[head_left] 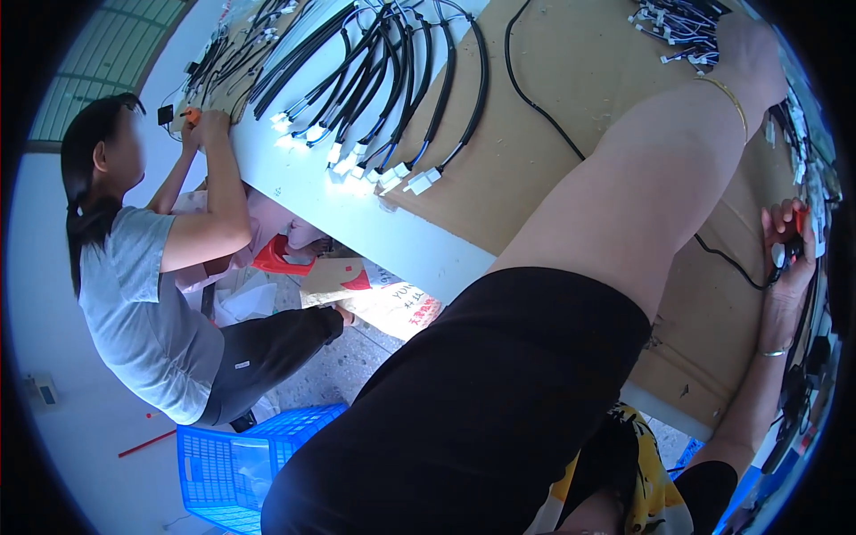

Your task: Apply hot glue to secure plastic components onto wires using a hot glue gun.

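My left arm reaches across to the far right, a gold-coloured bracelet at its wrist. My left hand [753, 55] is beside a bundle of thin wires with white connectors [679, 28]; its fingers are hidden. Low at the right edge, my right hand [786, 254] has its fingers curled round a small red-and-black object [796, 225] with a whitish part; its exact kind is unclear. A black cable [546, 120] crosses the brown board, passes under my left arm and runs up to my right hand.
Black-sleeved cables with white connectors [392, 174] lie on the white table [437, 236], beside brown cardboard [499, 192]. More wires line the right edge. At the left a person [152, 267] holds an orange item [191, 115]. A blue crate [236, 455] and red stool [281, 257] stand below.
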{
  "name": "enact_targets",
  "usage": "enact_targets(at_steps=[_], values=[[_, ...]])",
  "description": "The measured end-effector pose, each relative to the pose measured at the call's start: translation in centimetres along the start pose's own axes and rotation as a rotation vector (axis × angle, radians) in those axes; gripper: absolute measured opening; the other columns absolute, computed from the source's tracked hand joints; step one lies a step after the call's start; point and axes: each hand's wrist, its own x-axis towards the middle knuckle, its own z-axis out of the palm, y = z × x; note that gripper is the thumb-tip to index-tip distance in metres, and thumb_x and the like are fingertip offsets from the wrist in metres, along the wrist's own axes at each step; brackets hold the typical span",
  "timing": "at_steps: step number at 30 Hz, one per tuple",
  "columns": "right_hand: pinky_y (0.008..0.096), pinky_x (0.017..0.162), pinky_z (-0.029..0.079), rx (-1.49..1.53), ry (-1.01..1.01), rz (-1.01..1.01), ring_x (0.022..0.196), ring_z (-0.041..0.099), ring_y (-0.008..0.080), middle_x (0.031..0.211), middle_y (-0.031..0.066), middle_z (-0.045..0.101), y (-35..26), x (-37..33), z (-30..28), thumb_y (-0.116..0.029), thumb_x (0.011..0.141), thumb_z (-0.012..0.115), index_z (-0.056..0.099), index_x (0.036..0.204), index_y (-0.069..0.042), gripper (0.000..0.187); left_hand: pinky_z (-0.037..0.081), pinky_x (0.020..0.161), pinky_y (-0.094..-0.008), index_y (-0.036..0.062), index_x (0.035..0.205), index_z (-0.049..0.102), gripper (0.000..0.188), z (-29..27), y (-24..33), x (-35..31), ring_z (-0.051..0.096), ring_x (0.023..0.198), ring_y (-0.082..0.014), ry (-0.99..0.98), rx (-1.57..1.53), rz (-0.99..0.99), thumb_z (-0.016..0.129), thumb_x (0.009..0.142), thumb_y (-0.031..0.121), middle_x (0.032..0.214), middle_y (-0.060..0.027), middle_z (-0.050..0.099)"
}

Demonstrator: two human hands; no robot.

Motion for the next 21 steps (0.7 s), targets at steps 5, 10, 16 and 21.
enact_targets(at_steps=[5,10,16,21], values=[[0.034,0.084,0.046,-0.03,0.046,-0.026,0.07,0.047,0.0126,0.081,0.0042,0.047,-0.8,-0.6,-0.9,-0.023,0.086,0.053,0.051,0.098,-0.001,0.025,0.047,0.069,-0.0383,0.0026,0.089,0.061,0.024,0.6,0.3,-0.5,0.057,0.077,-0.0284,0.175,-0.256,-0.42,0.055,0.078,0.024,0.08,-0.0124,0.06],[0.036,0.082,0.047,-0.02,0.098,-0.018,0.07,0.048,0.0123,0.08,0.0039,0.05,0.0,-0.2,0.0,-0.024,0.085,0.054,0.052,0.099,-0.002,0.027,0.048,0.069,-0.0371,-0.0027,0.084,0.06,0.02,0.6,-4.1,-0.1,0.06,0.075,-0.0305,0.145,-0.032,-0.602,0.052,0.079,0.015,0.079,-0.018,0.061],[0.0377,0.081,0.047,-0.046,0.096,-0.048,0.069,0.052,0.0121,0.079,0.003,0.055,-0.4,-0.7,1.5,-0.024,0.085,0.054,0.053,0.1,-0.001,0.028,0.047,0.059,-0.0335,0.0007,0.088,0.057,0.02,3.3,-3.7,5.0,0.056,0.062,-0.0226,0.248,-0.351,-0.572,0.052,0.081,0.018,0.071,-0.0115,0.059],[0.0393,0.077,0.05,-0.057,0.258,-0.075,0.063,0.054,0.0118,0.075,0.0028,0.057,-0.8,-1.9,2.1,-0.023,0.082,0.057,0.054,0.098,-0.003,0.026,0.046,0.055,-0.0304,0.005,0.091,0.055,0.022,-8.4,5.8,1.4,0.052,0.056,-0.0169,0.24,-1.145,-0.521,0.054,0.082,0.026,0.068,-0.005,0.056]])
